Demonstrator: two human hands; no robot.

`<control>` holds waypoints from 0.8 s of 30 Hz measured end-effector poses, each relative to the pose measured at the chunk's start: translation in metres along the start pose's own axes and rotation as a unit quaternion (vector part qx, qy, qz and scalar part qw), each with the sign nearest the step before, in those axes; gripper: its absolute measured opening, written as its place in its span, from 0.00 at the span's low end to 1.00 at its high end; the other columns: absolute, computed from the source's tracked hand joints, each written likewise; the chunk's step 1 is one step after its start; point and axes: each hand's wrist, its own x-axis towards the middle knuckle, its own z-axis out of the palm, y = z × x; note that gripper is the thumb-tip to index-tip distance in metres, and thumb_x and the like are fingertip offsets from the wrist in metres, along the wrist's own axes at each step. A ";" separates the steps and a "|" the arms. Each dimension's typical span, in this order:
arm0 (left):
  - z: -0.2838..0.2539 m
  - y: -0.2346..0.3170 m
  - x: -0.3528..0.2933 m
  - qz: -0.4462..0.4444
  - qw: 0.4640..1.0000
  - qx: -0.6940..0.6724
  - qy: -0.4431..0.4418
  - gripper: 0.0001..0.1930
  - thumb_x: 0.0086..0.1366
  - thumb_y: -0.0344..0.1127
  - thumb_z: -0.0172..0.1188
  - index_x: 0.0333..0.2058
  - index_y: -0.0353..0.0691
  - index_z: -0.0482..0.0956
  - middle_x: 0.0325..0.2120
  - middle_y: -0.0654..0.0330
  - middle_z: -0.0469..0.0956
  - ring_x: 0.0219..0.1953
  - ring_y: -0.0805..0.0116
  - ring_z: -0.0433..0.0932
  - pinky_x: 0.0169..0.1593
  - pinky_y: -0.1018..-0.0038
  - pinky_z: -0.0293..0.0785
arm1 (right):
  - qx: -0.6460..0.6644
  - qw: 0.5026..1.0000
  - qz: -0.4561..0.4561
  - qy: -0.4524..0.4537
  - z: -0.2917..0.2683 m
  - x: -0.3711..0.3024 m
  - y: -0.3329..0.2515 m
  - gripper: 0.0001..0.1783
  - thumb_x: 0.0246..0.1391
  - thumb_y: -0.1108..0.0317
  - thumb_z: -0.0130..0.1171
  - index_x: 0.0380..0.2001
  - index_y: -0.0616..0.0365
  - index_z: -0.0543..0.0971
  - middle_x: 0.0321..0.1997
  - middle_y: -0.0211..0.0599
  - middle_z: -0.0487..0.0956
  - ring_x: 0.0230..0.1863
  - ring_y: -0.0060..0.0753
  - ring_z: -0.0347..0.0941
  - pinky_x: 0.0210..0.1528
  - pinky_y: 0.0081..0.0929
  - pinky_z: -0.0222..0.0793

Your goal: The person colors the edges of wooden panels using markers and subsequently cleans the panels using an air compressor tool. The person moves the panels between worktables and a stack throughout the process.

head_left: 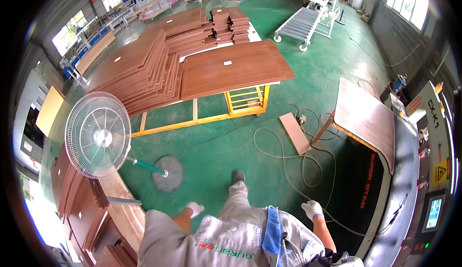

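My left hand (195, 209), in a white glove, hangs beside my left leg with loose fingers and nothing seen in it. Past it on the floor is the round grey base of a standing fan (97, 134). My right hand (313, 209), also white-gloved, hangs out to the right, its fingers slightly curled and no object visible in it. A looped hose or cable (284, 171) lies on the floor near that hand. Ahead, a brown panel (231, 69) with a small white label rests beside slanted stacks of similar panels (139, 69) on a yellow frame (245, 106).
At right stands a machine with a control screen (433, 212) and a light-topped table (363, 118). A narrow board (295, 133) lies on the green floor. More brown panels (86, 214) lean at lower left. A wheeled roller conveyor (301, 24) stands farther back.
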 end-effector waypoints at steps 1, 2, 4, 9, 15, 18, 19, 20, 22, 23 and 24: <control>-0.029 0.000 0.015 -0.005 0.997 -0.038 0.068 0.29 0.62 0.55 0.56 0.44 0.29 0.83 0.47 0.37 0.80 0.51 0.41 0.79 0.54 0.56 0.75 | 0.010 1.000 0.007 -0.010 -0.004 0.016 -0.008 0.23 0.51 0.50 0.60 0.29 0.64 0.83 0.32 0.56 0.82 0.37 0.53 0.80 0.42 0.41 0.73; -0.056 0.005 0.037 -0.004 0.990 -0.064 0.127 0.28 0.61 0.53 0.56 0.41 0.29 0.83 0.44 0.36 0.81 0.49 0.40 0.80 0.52 0.55 0.75 | 0.012 1.000 -0.012 -0.015 -0.005 0.038 -0.016 0.23 0.52 0.50 0.60 0.29 0.64 0.83 0.30 0.55 0.81 0.35 0.53 0.79 0.40 0.41 0.72; -0.111 0.019 0.076 0.020 0.973 -0.140 0.185 0.25 0.60 0.51 0.55 0.37 0.30 0.84 0.38 0.36 0.82 0.45 0.38 0.81 0.49 0.52 0.75 | -0.048 0.997 -0.017 -0.059 -0.022 0.074 -0.063 0.22 0.52 0.51 0.59 0.28 0.63 0.83 0.31 0.56 0.81 0.38 0.57 0.79 0.42 0.44 0.72; -0.261 0.097 0.152 0.026 0.956 -0.206 0.207 0.25 0.61 0.53 0.59 0.48 0.38 0.81 0.47 0.46 0.82 0.52 0.47 0.80 0.56 0.59 0.75 | 0.006 0.992 -0.089 -0.091 -0.032 0.161 -0.149 0.20 0.55 0.50 0.57 0.33 0.58 0.84 0.38 0.53 0.83 0.44 0.57 0.78 0.46 0.41 0.74; -0.416 0.180 0.236 -0.021 0.933 -0.171 0.316 0.31 0.63 0.55 0.60 0.59 0.41 0.73 0.60 0.46 0.73 0.61 0.48 0.73 0.63 0.58 0.70 | -0.151 0.963 -0.193 -0.111 -0.068 0.300 -0.249 0.26 0.53 0.47 0.64 0.43 0.60 0.84 0.43 0.50 0.84 0.48 0.51 0.81 0.51 0.37 0.75; -0.458 0.158 0.285 -0.049 0.890 -0.145 0.430 0.33 0.63 0.54 0.61 0.60 0.37 0.71 0.64 0.43 0.67 0.64 0.46 0.68 0.65 0.59 0.67 | -0.116 0.986 -0.117 -0.037 -0.087 0.366 -0.332 0.28 0.53 0.45 0.64 0.42 0.60 0.83 0.40 0.52 0.84 0.47 0.54 0.80 0.51 0.40 0.75; -0.467 0.160 0.297 -0.052 0.873 -0.137 0.464 0.34 0.63 0.53 0.62 0.61 0.36 0.70 0.65 0.42 0.65 0.65 0.45 0.67 0.66 0.59 0.66 | -0.126 0.983 -0.129 -0.027 -0.096 0.398 -0.348 0.28 0.52 0.44 0.64 0.43 0.59 0.83 0.41 0.51 0.83 0.48 0.54 0.79 0.52 0.40 0.74; -0.485 0.180 0.303 -0.057 0.878 -0.164 0.446 0.34 0.62 0.52 0.62 0.61 0.36 0.69 0.64 0.43 0.66 0.64 0.45 0.67 0.65 0.59 0.67 | -0.135 0.983 -0.127 -0.014 -0.105 0.428 -0.352 0.29 0.52 0.44 0.64 0.44 0.59 0.83 0.42 0.51 0.83 0.48 0.54 0.79 0.52 0.41 0.74; -0.505 0.193 0.313 -0.086 0.876 -0.195 0.432 0.35 0.61 0.51 0.63 0.61 0.35 0.68 0.63 0.43 0.67 0.63 0.44 0.68 0.64 0.58 0.68 | -0.132 0.981 -0.135 0.035 -0.120 0.472 -0.383 0.30 0.51 0.44 0.64 0.45 0.59 0.82 0.46 0.52 0.82 0.51 0.55 0.78 0.53 0.42 0.73; -0.507 0.179 0.319 -0.111 0.865 -0.205 0.445 0.35 0.61 0.51 0.63 0.61 0.35 0.68 0.62 0.43 0.68 0.63 0.44 0.68 0.64 0.58 0.68 | -0.120 0.978 -0.156 0.074 -0.122 0.497 -0.418 0.30 0.51 0.44 0.64 0.46 0.59 0.81 0.49 0.53 0.81 0.52 0.55 0.77 0.54 0.43 0.73; -0.517 0.186 0.323 -0.118 0.874 -0.206 0.424 0.35 0.61 0.51 0.63 0.61 0.36 0.69 0.61 0.43 0.69 0.62 0.44 0.69 0.63 0.58 0.68 | -0.166 0.976 -0.129 0.057 -0.121 0.538 -0.421 0.32 0.51 0.45 0.64 0.51 0.59 0.79 0.54 0.54 0.78 0.54 0.56 0.76 0.55 0.42 0.73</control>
